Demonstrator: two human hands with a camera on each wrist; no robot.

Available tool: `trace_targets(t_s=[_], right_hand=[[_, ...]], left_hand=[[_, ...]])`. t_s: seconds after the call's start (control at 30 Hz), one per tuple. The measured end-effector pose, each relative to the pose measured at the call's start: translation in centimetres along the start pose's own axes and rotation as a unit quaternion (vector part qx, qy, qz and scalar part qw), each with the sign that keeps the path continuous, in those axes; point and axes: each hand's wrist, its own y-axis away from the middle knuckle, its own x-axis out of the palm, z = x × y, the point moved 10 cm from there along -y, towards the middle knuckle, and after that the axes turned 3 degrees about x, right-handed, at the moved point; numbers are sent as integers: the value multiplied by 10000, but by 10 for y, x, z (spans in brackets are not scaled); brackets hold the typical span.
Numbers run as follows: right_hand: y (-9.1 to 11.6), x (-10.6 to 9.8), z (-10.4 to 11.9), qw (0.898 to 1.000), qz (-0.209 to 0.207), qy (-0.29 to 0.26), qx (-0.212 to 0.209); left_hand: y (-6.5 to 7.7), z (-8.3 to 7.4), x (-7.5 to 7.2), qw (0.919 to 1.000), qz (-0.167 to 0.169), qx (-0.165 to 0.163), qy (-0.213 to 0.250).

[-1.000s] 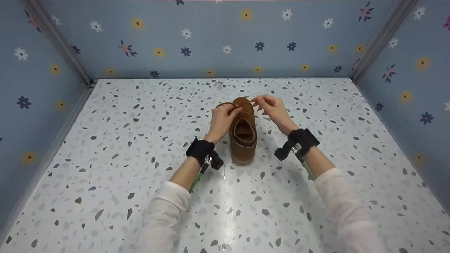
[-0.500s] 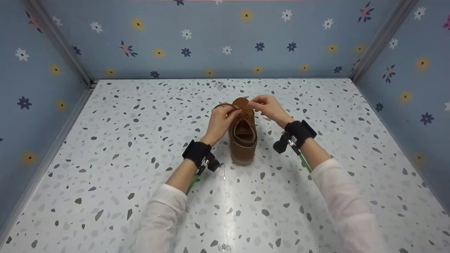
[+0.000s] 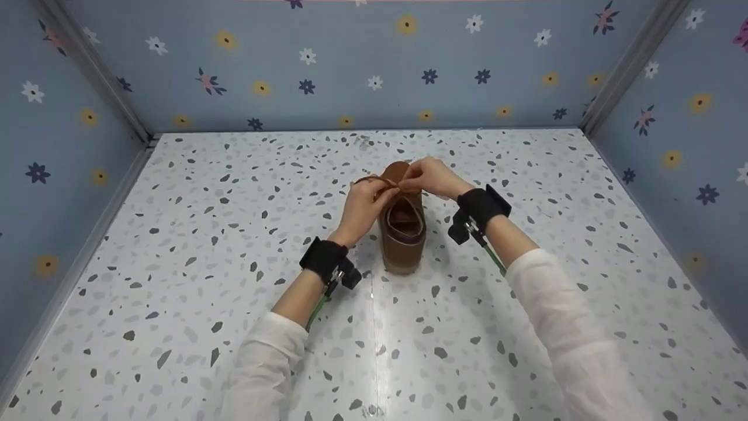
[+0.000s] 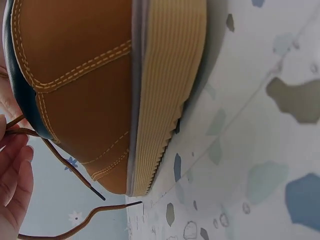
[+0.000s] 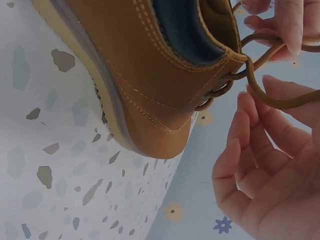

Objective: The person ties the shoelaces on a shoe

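Observation:
A brown lace-up ankle boot [image 3: 404, 255] stands on the speckled surface, its heel towards me and its toe pointing away. My left hand [image 3: 358, 210] pinches the brown shoelace [image 5: 270, 51] above the boot's tongue, with a loop arching over its fingers. On the other side, my right hand [image 3: 437, 178] has come to the laces; in the right wrist view its thumb and forefinger lie on either side of a lace strand. Two lace ends [image 4: 92, 212] hang near the toe in the left wrist view. The knot area is partly hidden by the fingers.
The white speckled tabletop [image 3: 222, 280] surrounds the boot. Blue flowered panels [image 3: 362, 64] close it in at the back and both sides. Black wrist straps with small cameras [image 3: 482, 207] sit on both wrists.
My right hand has moved left from beside the toe to the laces, meeting the left fingertips. The left hand stays almost in place on the lace. The boot has not moved.

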Motion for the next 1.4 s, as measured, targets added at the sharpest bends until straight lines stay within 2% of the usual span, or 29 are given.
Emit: trace_targets(t_s=[0.23,0.5,0.7,0.93,1.17,1.3,1.4], right_hand=[[-3,7,1,9995,228,198,10],[-3,6,1,9989,303,248,242],[-2,9,2,9972,437,505,332],[-3,9,6,9962,402,753,198],[-4,7,1,9979,181,603,174],[-3,-2,-3,9979,-250,541,261],[-1,-9,-5,9975,-562,270,325]], left_hand=[[3,0,-1,9997,45,71,-233],[3,-3,-2,9995,49,247,-196],[4,-4,-2,9992,88,298,-260],[3,-5,-5,9988,30,322,-356],[3,-4,-5,9992,-6,309,-265],[3,-3,-5,9992,-39,316,-231],[3,-3,-5,9992,-94,347,-193]])
